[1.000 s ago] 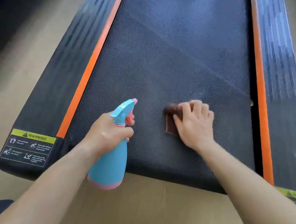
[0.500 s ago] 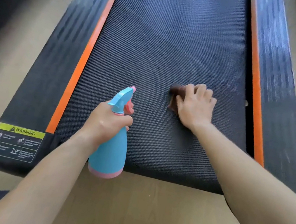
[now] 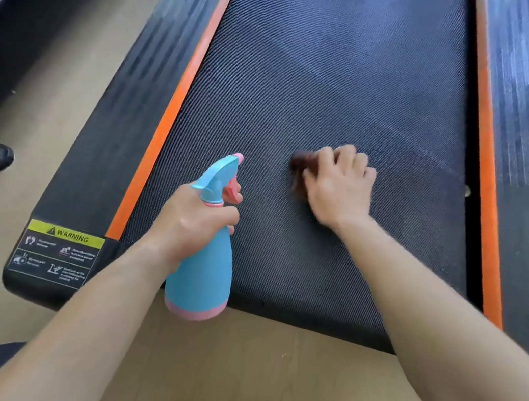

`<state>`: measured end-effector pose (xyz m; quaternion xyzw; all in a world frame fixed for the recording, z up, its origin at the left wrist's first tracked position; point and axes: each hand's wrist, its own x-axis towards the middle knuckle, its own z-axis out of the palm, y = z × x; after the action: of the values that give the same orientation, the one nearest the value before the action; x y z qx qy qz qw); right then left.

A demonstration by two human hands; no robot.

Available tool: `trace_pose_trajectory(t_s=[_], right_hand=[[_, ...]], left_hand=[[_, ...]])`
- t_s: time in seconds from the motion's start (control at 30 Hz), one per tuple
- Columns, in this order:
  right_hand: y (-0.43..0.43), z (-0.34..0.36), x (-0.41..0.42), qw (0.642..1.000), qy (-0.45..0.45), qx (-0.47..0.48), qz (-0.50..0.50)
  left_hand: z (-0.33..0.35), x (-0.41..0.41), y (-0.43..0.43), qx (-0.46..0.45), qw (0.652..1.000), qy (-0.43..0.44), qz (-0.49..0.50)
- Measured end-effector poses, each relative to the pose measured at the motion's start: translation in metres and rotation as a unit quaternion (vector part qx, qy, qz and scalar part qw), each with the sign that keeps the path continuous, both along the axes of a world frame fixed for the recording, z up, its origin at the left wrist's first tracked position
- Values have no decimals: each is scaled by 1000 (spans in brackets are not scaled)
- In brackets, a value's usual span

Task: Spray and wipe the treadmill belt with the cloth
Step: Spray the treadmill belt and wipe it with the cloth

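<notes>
pressing brown cloth (image 3: 299,166) on belt (image 3: 328,71), right hand (image 3: 340,186) clutching it | left hand (image 3: 190,220) gripping spray bottle (image 3: 201,273) at 7 o'clock of cloth

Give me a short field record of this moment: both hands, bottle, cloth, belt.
left hand: grips the neck of the spray bottle
spray bottle: blue with pink base and trigger, roughly upright over the belt's near edge, nozzle pointing up the belt
right hand: fingers curled over the cloth, pressing it on the belt
cloth: dark brown, bunched, mostly hidden under the hand
treadmill belt: black, textured, faint streaks farther up
warning label: near-left corner of the deck
</notes>
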<state>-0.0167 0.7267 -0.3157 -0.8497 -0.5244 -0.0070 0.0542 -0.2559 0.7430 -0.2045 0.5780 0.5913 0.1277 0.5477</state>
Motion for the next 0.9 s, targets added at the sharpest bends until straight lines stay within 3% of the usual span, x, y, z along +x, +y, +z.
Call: trace_pose_trajectory(t_s=[0.13,0.23,0.5,0.63,0.7,0.8,0.9], right_hand=[[-88,3,-62,978,15,23,206],[-97,2,-54,962,14,27,270],[57,2,-3,996,15,-23,82],[61,1,-18,999,16,-19,39],[18,1,-45,994,0,22,109],[-48,0,-64,959,17,46,279],[-36,-2,-45,946,7,26,324]], left_hand=[[5,6,0,3,1000,0,8],[7,10,-1,9,1000,-3,11],[0,-5,-2,16,1000,-5,11],[0,-12,-1,10,999,-13,35],[1,-13,0,8,999,-23,48],[0,-12,-1,5,998,-23,53],[-2,-13,-1,1,999,-20,50]])
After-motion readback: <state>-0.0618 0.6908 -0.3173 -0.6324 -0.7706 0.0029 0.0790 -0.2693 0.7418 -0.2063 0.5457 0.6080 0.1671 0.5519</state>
